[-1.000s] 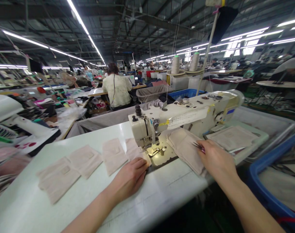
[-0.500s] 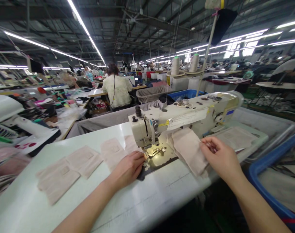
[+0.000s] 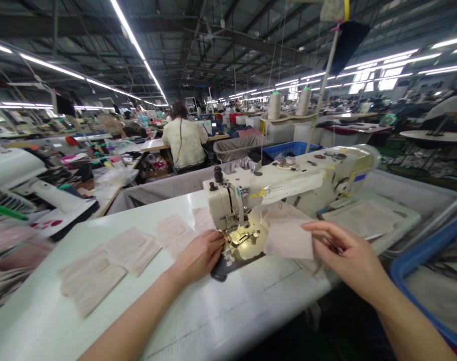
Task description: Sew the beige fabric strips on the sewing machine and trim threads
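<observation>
A sewing machine (image 3: 288, 185) stands on the pale green table. At the left of its brass needle plate (image 3: 247, 235), my left hand (image 3: 201, 253) rests with its fingers bent together. A small orange-brown bit shows at its fingertips, too small to name. My right hand (image 3: 344, 250) pinches the edge of a beige fabric piece (image 3: 290, 239) between thumb and fingers, lifting it over a stack of similar pieces (image 3: 281, 211) beneath the machine arm. Left of my left hand lie several beige pieces with small stitched patches, such as one fabric piece (image 3: 95, 281).
More beige pieces (image 3: 363, 216) lie at the table's right end. A blue-rimmed bin (image 3: 401, 268) stands at the right, and a grey cloth-lined trough (image 3: 164, 185) runs behind the table. A white fan (image 3: 13, 170) is at left. A co-worker (image 3: 185, 138) sits ahead, back turned.
My right hand has drawn the top beige piece up and leftward off the stack, toward the needle plate. The left hand stays by the needle. The view has shifted slightly.
</observation>
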`<state>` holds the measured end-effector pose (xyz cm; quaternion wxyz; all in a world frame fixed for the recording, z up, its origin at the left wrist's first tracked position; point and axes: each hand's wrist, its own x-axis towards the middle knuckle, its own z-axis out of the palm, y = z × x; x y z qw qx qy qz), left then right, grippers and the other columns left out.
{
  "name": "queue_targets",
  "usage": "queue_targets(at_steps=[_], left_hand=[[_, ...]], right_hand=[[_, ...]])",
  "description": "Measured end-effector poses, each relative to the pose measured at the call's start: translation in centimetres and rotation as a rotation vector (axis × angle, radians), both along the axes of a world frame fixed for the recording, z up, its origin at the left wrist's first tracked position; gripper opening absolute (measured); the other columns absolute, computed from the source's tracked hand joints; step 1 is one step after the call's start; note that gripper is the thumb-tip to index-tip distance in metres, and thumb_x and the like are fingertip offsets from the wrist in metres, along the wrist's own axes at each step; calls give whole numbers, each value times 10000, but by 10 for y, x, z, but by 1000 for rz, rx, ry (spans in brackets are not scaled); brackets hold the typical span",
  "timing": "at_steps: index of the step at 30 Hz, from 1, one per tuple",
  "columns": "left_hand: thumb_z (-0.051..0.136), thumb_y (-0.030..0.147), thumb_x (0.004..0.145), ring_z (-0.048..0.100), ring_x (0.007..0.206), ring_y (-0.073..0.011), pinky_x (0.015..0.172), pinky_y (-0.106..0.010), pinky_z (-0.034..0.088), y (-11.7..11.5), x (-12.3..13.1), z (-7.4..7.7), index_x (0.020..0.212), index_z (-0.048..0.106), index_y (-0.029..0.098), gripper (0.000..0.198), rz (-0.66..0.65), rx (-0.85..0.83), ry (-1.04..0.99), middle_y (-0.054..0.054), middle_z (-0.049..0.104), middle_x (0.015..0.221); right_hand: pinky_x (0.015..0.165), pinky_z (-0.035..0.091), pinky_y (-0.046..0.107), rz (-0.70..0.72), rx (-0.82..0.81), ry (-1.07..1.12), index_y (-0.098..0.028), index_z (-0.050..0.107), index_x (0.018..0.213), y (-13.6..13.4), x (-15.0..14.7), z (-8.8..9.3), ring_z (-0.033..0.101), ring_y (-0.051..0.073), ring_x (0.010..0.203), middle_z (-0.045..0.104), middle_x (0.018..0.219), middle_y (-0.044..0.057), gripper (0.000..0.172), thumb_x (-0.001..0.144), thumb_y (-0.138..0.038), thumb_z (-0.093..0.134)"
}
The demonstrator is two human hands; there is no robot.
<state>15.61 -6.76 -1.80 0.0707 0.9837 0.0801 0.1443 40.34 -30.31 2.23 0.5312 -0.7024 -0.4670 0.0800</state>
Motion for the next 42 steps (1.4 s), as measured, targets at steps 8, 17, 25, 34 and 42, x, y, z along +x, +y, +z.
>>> queue_targets(at_steps=[8,17,25,34,42], left_hand=[[410,220,988,589,1103,-263,979,-446,502,0,-7,-7,1207,641,175,321,103,-17,-39,-131,639,1203],[434,253,992,582,1162,-264,1012,-449,493,3,-29,-16,1300,615,201,361,149,-55,-84,-132,619,1288],[454,389,985,645,1055,-242,970,-417,503,-42,-55,11,1072,742,208,351,316,-488,-256,-103,717,1121],[606,272,824,584,709,-157,654,-255,438,-91,-7,32,764,724,165,170,398,-916,-178,-22,692,734],[695,402,714,491,591,-118,551,-229,352,-76,5,24,703,693,159,243,393,-1168,-138,11,602,628]], right_hand=[[499,409,233,42,166,-188,-226,740,843,0,-26,13,527,123,585,652,883,41,149,869,-331,637],[537,426,220,136,-146,160,-194,623,753,15,-57,0,505,145,604,523,654,-15,321,860,-493,577],[583,417,227,322,-265,331,-205,600,727,13,-98,-45,515,152,627,518,632,-30,274,832,-458,581],[614,464,228,340,-298,290,-205,594,721,15,-104,-69,582,178,667,591,668,-6,357,811,-550,590],[659,501,255,269,-302,288,-186,678,790,9,-99,-66,640,212,725,675,739,28,368,835,-534,564]])
